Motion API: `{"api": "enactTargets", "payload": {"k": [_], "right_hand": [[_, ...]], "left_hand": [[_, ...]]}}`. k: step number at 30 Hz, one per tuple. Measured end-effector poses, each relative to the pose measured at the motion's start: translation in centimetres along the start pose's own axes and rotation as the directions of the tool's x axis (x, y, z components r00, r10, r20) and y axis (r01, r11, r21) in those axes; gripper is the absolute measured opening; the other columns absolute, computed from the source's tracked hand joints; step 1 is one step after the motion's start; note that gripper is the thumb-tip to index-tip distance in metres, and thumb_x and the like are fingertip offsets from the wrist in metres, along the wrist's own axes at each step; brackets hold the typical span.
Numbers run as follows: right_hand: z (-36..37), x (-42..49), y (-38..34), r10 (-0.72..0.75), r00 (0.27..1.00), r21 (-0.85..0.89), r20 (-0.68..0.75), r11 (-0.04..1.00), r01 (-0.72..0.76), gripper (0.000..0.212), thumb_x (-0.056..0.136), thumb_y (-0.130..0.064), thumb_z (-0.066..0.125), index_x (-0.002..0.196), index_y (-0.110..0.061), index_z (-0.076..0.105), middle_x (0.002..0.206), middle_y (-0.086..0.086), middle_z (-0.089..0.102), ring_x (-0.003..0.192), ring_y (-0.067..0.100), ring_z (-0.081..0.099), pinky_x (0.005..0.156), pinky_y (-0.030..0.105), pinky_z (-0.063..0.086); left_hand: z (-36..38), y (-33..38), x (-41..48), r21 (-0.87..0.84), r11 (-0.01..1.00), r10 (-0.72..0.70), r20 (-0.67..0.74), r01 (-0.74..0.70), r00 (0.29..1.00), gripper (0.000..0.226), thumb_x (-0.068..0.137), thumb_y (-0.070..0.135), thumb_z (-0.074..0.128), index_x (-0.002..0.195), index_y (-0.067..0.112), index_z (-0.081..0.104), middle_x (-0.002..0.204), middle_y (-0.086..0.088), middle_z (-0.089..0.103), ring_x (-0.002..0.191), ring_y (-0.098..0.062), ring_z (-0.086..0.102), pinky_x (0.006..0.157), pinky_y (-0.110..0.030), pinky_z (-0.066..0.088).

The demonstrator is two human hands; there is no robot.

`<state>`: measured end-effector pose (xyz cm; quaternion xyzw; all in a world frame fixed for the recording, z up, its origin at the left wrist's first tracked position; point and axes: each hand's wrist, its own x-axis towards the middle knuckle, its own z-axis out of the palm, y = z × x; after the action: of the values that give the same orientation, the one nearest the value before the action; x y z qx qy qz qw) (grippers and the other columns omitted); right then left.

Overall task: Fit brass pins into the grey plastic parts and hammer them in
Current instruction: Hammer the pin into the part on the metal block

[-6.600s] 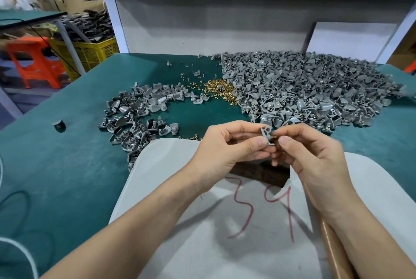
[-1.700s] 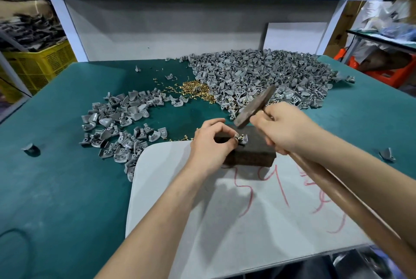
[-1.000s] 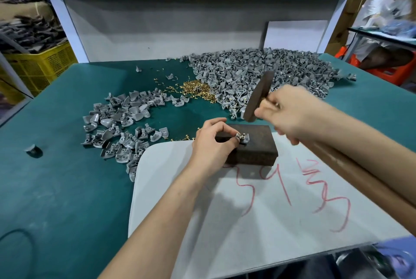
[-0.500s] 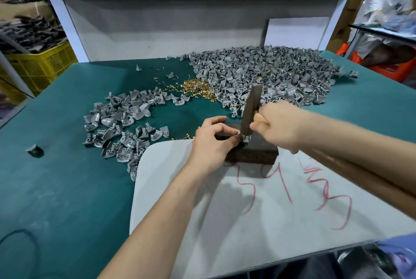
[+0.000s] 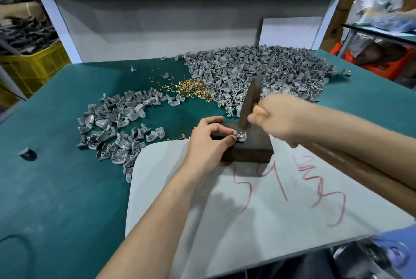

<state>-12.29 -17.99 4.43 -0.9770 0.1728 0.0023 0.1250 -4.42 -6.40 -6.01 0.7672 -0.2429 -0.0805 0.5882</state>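
The left hand (image 5: 207,141) rests against the 9 o'clock side of a dark block (image 5: 249,150), thumb and forefinger pinching a grey part (image 5: 242,136) with a brass pin on the block's top face. The right hand (image 5: 281,116), blurred, is clenched round a hammer (image 5: 249,101) right under its head. The head stands nearly upright, its lower face just above the part, and whether they touch cannot be told. The wooden handle runs off toward 4 o'clock beneath the forearm. The block sits on the far edge of a white board (image 5: 247,222) marked in red, which lies on the green tabletop (image 5: 56,188). From the block, a large heap of grey parts (image 5: 270,71) lies at 12 to 1 o'clock, loose brass pins (image 5: 193,88) at 11 o'clock, and a smaller spread of parts (image 5: 117,121) at 9 to 10 o'clock. One stray part (image 5: 27,153) lies well apart at 9 o'clock. A yellow crate (image 5: 33,67) stands beyond the tabletop at 10 o'clock.
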Motion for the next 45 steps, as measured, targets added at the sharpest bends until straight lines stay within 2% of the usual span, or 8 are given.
{"api": "enactTargets", "payload": {"k": [5, 8, 12, 15, 18, 27, 39, 45], "right_hand": [[0.1, 0.0, 0.7, -0.008, 0.999, -0.020, 0.052, 1.000, 0.010, 0.043, 0.100, -0.026, 0.037, 0.061, -0.009, 0.042, 0.050, 0.009, 0.049, 0.029, 0.018, 0.050, 0.029, 0.018, 0.035], [0.0, 0.4, 1.5, -0.031, 0.999, 0.051, -0.033, 0.998, 0.033, 0.043, 0.097, -0.029, 0.044, 0.060, -0.007, 0.042, 0.046, 0.011, 0.050, 0.029, 0.022, 0.052, 0.030, 0.018, 0.033], [1.6, 0.7, 2.1, -0.015, 0.997, 0.260, 0.078, 0.966, -0.006, 0.038, 0.087, -0.017, 0.058, 0.053, -0.007, 0.044, 0.030, 0.001, 0.045, 0.025, 0.017, 0.046, 0.034, 0.018, 0.034], [2.5, 1.7, 2.4, -0.004, 1.000, 0.414, -0.016, 0.910, 0.011, 0.010, 0.075, -0.004, 0.062, 0.067, 0.001, 0.058, 0.034, -0.003, 0.048, 0.026, 0.017, 0.047, 0.033, 0.018, 0.035], [3.6, 2.1, 2.4, -0.025, 0.998, 0.452, -0.057, 0.890, 0.048, 0.010, 0.070, -0.002, 0.061, 0.076, 0.005, 0.064, 0.040, -0.003, 0.055, 0.028, 0.019, 0.048, 0.033, 0.020, 0.037], [4.6, 2.2, 2.9, -0.007, 0.994, 0.467, -0.107, 0.882, 0.056, 0.018, 0.071, 0.000, 0.064, 0.062, -0.016, 0.065, 0.033, -0.006, 0.049, 0.025, 0.013, 0.043, 0.030, 0.017, 0.035], [4.5, 2.9, 2.3, -0.016, 0.996, 0.368, -0.087, 0.929, 0.047, 0.008, 0.072, -0.005, 0.068, 0.066, -0.010, 0.067, 0.033, -0.008, 0.050, 0.024, 0.010, 0.045, 0.028, 0.015, 0.033], [4.3, 3.2, 2.2, -0.042, 0.996, 0.267, -0.080, 0.962, 0.062, 0.004, 0.073, -0.009, 0.068, 0.069, -0.010, 0.068, 0.032, -0.019, 0.048, 0.025, 0.005, 0.046, 0.027, 0.017, 0.035]], "left_hand": [[0.0, 0.1, 0.0, 0.010, 1.000, 0.009, 0.009, -0.009, 1.000, 0.017, 0.079, 0.008, 0.073, 0.076, 0.025, 0.071, 0.122, 0.005, 0.055, 0.115, -0.013, 0.052, 0.104, -0.031, 0.036], [0.0, 0.1, 0.1, 0.011, 1.000, 0.016, 0.005, -0.016, 1.000, 0.014, 0.079, 0.008, 0.073, 0.077, 0.021, 0.071, 0.121, 0.006, 0.054, 0.113, -0.011, 0.053, 0.101, -0.026, 0.037], [0.3, 0.0, 0.1, 0.012, 1.000, 0.006, -0.007, -0.006, 1.000, 0.020, 0.078, 0.008, 0.074, 0.073, 0.026, 0.068, 0.121, 0.006, 0.054, 0.113, -0.012, 0.053, 0.100, -0.026, 0.037], [0.5, -0.2, 0.1, -0.002, 1.000, -0.004, -0.025, 0.004, 1.000, 0.011, 0.077, 0.007, 0.075, 0.076, 0.018, 0.072, 0.119, 0.005, 0.055, 0.112, -0.013, 0.054, 0.103, -0.030, 0.038], [0.5, -0.3, 0.3, 0.000, 1.000, -0.009, -0.016, 0.009, 1.000, 0.006, 0.077, 0.006, 0.074, 0.079, 0.011, 0.074, 0.122, 0.002, 0.056, 0.113, -0.015, 0.054, 0.103, -0.029, 0.038], [0.3, -0.2, 0.2, -0.072, 0.996, -0.057, 0.021, 0.059, 0.998, 0.006, 0.079, 0.006, 0.073, 0.079, 0.012, 0.073, 0.128, 0.003, 0.053, 0.116, -0.012, 0.051, 0.104, -0.027, 0.036], [0.4, -0.1, 0.2, -0.086, 0.995, -0.056, 0.036, 0.058, 0.998, 0.003, 0.082, 0.005, 0.071, 0.082, 0.007, 0.073, 0.131, 0.000, 0.050, 0.118, -0.008, 0.048, 0.098, -0.016, 0.032], [0.4, -0.1, 0.2, -0.063, 0.997, -0.051, 0.044, 0.054, 0.998, 0.006, 0.082, 0.005, 0.070, 0.087, 0.005, 0.074, 0.132, -0.001, 0.050, 0.119, -0.011, 0.048, 0.105, -0.024, 0.033]]}}
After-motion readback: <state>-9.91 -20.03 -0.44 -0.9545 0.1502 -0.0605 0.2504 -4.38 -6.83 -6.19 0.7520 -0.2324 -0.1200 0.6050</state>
